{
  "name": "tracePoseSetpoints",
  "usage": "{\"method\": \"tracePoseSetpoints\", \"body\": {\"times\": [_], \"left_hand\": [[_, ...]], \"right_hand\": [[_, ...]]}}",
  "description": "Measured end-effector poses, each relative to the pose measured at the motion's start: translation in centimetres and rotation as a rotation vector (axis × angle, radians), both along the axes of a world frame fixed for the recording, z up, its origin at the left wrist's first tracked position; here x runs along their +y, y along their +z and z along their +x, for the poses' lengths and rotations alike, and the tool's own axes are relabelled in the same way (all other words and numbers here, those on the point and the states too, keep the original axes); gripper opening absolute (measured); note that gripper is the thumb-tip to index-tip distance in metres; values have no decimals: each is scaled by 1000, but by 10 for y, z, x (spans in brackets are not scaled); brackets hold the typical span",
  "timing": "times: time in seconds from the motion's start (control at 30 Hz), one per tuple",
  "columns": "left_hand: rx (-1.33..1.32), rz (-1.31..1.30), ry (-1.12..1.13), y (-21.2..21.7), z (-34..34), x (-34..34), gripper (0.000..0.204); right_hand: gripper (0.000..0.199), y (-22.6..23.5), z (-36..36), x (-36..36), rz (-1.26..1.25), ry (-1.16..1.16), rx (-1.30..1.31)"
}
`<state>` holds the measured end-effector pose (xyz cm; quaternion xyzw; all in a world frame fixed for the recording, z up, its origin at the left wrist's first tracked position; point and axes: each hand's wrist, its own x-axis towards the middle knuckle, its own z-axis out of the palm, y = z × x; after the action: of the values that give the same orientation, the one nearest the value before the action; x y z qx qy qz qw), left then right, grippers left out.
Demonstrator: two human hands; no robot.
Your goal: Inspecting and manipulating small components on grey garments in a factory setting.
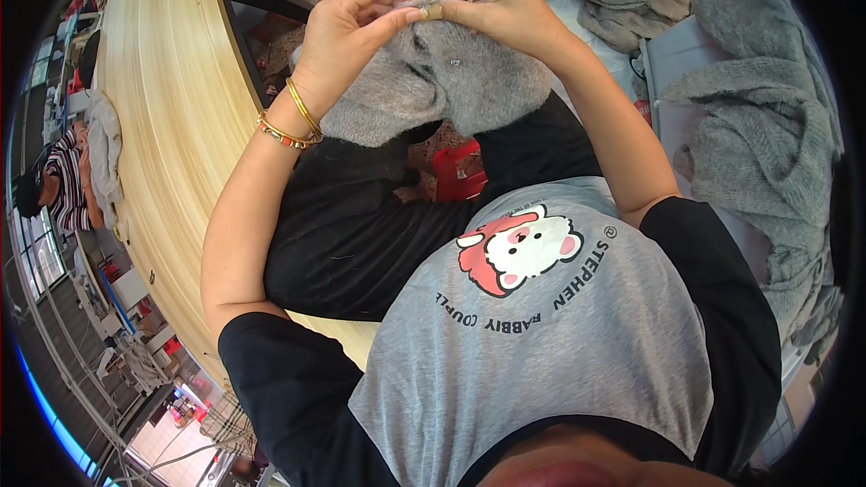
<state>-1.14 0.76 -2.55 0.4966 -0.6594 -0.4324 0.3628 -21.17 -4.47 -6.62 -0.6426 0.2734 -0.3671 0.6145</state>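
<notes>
A fuzzy grey knit piece [492,81] lies over my knees and hangs down between them. My left hand [356,29] pinches its upper edge between thumb and fingers, with two gold-coloured bracelets on the wrist. Close beside it, my right hand [496,7] pinches the same edge, its thumb tip almost meeting the left thumb. A small tan band [433,12] shows at the right thumb tip; whether it is tape or something held, I cannot tell. Below the pinched edge the knit is bunched into folds, with a small pale mark on it.
A long pale wooden table [171,108] runs along my left, with a grey cloth [104,144] on its far side near a person in stripes [65,176]. More grey knits [758,126] are heaped at the right and far right. Something red [458,171] is on the floor between my legs.
</notes>
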Motion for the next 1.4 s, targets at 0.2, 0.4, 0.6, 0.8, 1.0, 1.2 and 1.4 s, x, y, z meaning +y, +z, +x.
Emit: {"method": "tracePoseSetpoints", "body": {"times": [0.2,0.4,0.6,0.8,1.0,1.2,1.4], "left_hand": [[69,43,-9,-8,2,-3,21],[-33,75,-14,-14,3,-2,21],[-134,-36,7,-18,-1,-3,19],[-49,-4,32,-20,-5,-1,16],[-210,-52,40,-17,-3,0,12],[-279,-227,5,-23,1,-2,14],[-98,-35,30,-21,-4,0,13]], "right_hand": [[13,2,-4,4,-65,-50,143],[12,1,-9,1,54,41,109],[14,4,-14,-1,150,79,117],[15,-12,-11,-3,131,96,46],[15,-22,-10,0,-224,32,119],[19,-17,-10,4,-608,-79,200],[22,-17,-8,5,-691,-69,179]]}}
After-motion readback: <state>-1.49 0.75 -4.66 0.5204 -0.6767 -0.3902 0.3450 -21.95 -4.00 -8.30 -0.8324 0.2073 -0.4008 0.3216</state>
